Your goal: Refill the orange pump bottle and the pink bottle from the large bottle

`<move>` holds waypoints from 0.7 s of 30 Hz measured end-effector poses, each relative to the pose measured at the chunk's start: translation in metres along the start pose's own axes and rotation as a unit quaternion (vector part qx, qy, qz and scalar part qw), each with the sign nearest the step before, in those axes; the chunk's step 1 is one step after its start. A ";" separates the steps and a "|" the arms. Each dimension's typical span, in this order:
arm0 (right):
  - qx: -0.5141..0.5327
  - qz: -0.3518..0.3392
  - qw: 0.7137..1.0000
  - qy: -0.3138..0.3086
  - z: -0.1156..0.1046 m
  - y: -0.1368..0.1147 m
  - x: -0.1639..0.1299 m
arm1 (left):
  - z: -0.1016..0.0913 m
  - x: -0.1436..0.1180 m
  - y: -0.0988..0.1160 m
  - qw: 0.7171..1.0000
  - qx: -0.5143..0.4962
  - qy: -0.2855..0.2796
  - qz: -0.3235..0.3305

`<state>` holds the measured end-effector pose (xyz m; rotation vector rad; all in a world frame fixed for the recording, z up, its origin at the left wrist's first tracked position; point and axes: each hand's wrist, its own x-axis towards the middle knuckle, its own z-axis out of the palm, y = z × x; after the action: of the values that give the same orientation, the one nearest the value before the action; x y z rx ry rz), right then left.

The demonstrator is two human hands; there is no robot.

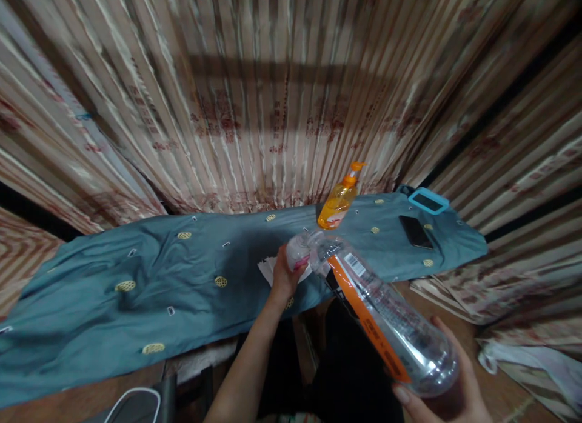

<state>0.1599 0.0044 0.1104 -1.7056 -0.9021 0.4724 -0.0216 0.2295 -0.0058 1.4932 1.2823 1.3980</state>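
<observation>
My left hand (285, 276) is closed around a small clear bottle or cup (298, 248) with a bit of pink on its side. A large clear plastic bottle (384, 311) with an orange label and a barcode lies tilted across the view. My right hand (448, 396) grips its base at the lower right. The large bottle's neck points up and left and meets the small clear container; whether they touch I cannot tell. Behind my left hand, a piece of white paper (267, 269) shows on the cloth, partly hidden.
A pump bottle of orange liquid (337, 206) stands on the patterned blue-green cloth (182, 265). To its right lie a black phone (415, 232) and a light-blue-framed device (428, 200). Floral curtains (273, 108) hang behind and at both sides. A white bag (522, 356) is low at the right.
</observation>
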 end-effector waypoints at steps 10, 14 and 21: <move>0.041 0.004 0.999 0.003 0.003 0.001 -0.001 | 0.001 0.002 -0.004 1.000 0.009 0.003 -0.006; 0.014 -0.012 1.000 0.004 0.002 0.002 0.001 | 0.000 0.001 -0.004 1.000 0.017 -0.002 0.010; -0.011 -0.018 1.000 0.019 0.005 0.000 -0.001 | 0.000 0.001 -0.005 1.000 0.021 0.003 0.017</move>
<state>0.1560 0.0069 0.1088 -1.7090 -0.9125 0.4068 -0.0231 0.2316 -0.0106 1.5464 1.3039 1.4061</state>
